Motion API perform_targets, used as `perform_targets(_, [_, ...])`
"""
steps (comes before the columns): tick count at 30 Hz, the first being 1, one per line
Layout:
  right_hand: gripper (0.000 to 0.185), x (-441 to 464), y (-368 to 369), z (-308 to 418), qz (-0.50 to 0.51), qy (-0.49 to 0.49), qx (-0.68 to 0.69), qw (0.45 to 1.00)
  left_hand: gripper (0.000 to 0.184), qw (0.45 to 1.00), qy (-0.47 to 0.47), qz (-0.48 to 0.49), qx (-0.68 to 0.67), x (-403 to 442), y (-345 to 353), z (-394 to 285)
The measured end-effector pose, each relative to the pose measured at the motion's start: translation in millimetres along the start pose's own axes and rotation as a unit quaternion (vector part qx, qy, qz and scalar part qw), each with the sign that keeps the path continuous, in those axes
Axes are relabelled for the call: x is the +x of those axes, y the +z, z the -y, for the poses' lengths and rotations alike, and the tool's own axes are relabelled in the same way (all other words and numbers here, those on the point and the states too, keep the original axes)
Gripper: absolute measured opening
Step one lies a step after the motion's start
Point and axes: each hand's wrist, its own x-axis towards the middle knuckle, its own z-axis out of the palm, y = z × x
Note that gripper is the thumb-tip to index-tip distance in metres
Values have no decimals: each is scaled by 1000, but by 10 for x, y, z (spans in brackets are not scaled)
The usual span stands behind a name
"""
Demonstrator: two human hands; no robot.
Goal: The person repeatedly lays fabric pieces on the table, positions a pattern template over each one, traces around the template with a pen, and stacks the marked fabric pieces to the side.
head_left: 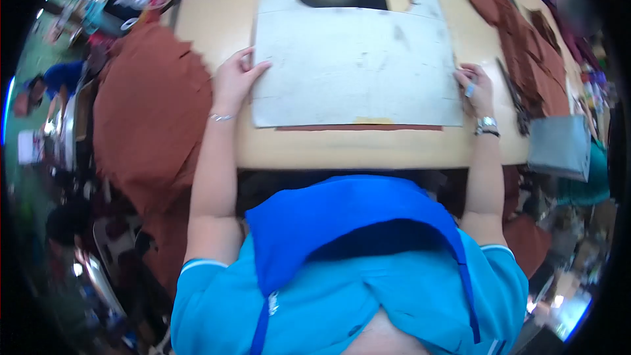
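Observation:
A large pale grey sheet [355, 66] with a cut-out near its far end lies flat on the table [315, 151]. A strip of reddish-brown material [358, 128] shows under its near edge, close to a small yellowish patch. My left hand [238, 77] grips the sheet's left edge between thumb and fingers. At the right edge, my right hand [476, 84] holds the sheet, its fingers bent and pressed together. A bracelet is on the left wrist and a watch on the right.
Brown material [154, 112] hangs over the table's left side. More brown pieces [519, 46] lie at the right, beside a dark long tool [513, 95] and a grey box-like object [560, 146]. A person in blue [62, 79] is at the far left.

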Motion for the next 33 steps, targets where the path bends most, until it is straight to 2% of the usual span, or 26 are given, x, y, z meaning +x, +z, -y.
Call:
perform_targets(2, [38,-30,10,34,0,-5,39,999,62,1000,-14,15,19,15,-18,-38])
perform_targets(4, [35,30,-7,-106,-11,-42,9,999,62,1000,1,-4,27,19,-4,-21])
perform_targets(6, [32,-49,15,56,-16,-23,-12,1000,60,999,0,-4,46,23,-7,-31])
perform_targets(8, [31,-20,51,-10,-13,20,82,996,57,1000,5,-3,13,53,32,61])
perform_targets(10, [32,-40,39,27,-16,6,58,998,56,999,-4,5,-34,48,47,48])
perform_targets(12, [32,-43,35,41,-13,-7,42,999,55,1000,-3,6,-26,41,38,27])
perform_targets(13, [31,-22,42,-12,-8,4,89,996,55,1000,-5,5,-21,34,30,19])
perform_targets(16, [32,2,21,-57,-12,1,39,999,56,1000,8,5,-22,34,34,32])
perform_targets(18, [33,-19,23,-59,-21,1,53,998,57,1000,18,7,21,49,38,21])
perform_targets(19, [35,-84,4,84,-22,-18,-35,999,57,999,16,2,48,32,4,-2])
perform_targets(22, [36,-52,31,5,-11,-29,33,999,60,1000,-12,13,-11,4,4,-45])
perform_targets(24, [37,-37,11,43,-21,-15,-34,999,64,1000,8,7,0,8,5,20])
perform_targets(26, [36,108,-23,-248,-1,-51,34,998,63,1000,-6,2,14,0,-15,0])
perform_targets(30, [34,-5,7,-5,3,2,49,999,61,1000,8,-8,12,-32,-35,13])
perform_targets(31, [32,29,-12,-38,4,-19,36,999,60,1000,16,-12,8,-7,-11,-22])
perform_targets(33, [31,-7,-20,50,-25,4,64,998,57,998,16,-56,22,86,-6,-48])
